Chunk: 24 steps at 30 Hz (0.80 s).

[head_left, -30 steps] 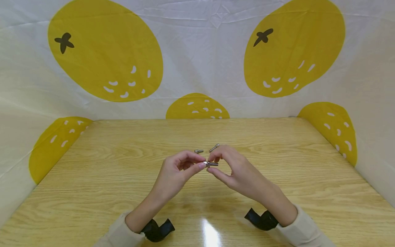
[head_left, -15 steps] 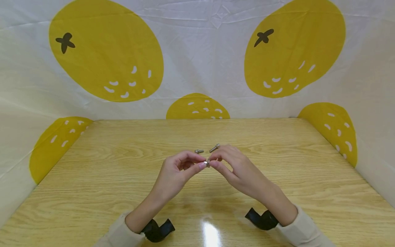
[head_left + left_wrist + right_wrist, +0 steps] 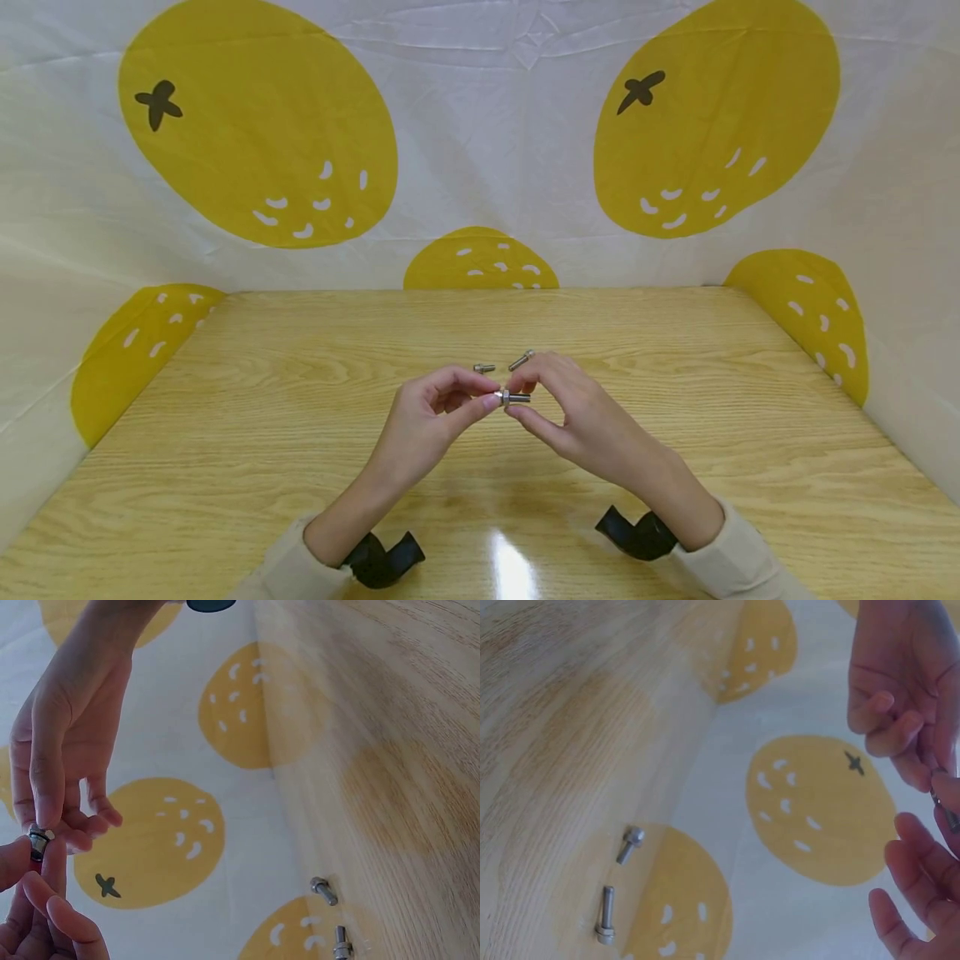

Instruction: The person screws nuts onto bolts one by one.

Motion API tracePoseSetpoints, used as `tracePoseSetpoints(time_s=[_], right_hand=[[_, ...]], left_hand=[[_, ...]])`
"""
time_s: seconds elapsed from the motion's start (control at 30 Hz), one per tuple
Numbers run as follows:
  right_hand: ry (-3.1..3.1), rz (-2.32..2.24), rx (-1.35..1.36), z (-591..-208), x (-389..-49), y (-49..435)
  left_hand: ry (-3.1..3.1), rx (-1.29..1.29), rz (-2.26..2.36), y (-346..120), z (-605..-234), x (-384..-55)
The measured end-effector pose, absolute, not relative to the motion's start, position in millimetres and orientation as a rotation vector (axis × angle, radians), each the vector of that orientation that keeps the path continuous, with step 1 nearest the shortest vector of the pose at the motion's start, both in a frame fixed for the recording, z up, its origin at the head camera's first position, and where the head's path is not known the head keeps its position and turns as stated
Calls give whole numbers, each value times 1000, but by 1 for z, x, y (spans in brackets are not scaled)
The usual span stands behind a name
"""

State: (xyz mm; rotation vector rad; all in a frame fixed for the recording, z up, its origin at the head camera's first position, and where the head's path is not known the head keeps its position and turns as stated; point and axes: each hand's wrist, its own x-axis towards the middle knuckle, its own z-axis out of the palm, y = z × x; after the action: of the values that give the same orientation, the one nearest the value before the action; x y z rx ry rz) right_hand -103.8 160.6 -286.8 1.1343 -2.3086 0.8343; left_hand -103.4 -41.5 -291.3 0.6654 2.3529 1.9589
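In the head view my left hand (image 3: 427, 425) pinches the head end of a silver bolt between thumb and index finger, above the table. The bolt's shank (image 3: 521, 398) points right, with a hex nut (image 3: 506, 398) around it close to the left fingertips. My right hand (image 3: 577, 417) has its index finger above and thumb below, tips right at the nut, pinching it. In the left wrist view the nut (image 3: 48, 834) shows between the two hands' fingertips. The right wrist view shows the bolt (image 3: 952, 819) partly hidden by fingers.
Two more bolts lie on the wooden table (image 3: 300, 350) just beyond my hands: a shorter one (image 3: 484, 367) on the left and a slanted one (image 3: 521, 360) on the right. A white cloth (image 3: 495, 125) with yellow fruit shapes surrounds the table's back and sides.
Half a second ago my right thumb and index finger covered the bolt's shank; now they are spread and it shows again. The left hand and the loose bolts have stayed in place.
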Motion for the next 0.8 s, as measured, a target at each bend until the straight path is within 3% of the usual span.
tracePoseSetpoints(time_s=[0.8], right_hand=[[-2290, 785, 1109, -289, -105, 159]], left_hand=[[2368, 658, 1945, -40, -291, -104]])
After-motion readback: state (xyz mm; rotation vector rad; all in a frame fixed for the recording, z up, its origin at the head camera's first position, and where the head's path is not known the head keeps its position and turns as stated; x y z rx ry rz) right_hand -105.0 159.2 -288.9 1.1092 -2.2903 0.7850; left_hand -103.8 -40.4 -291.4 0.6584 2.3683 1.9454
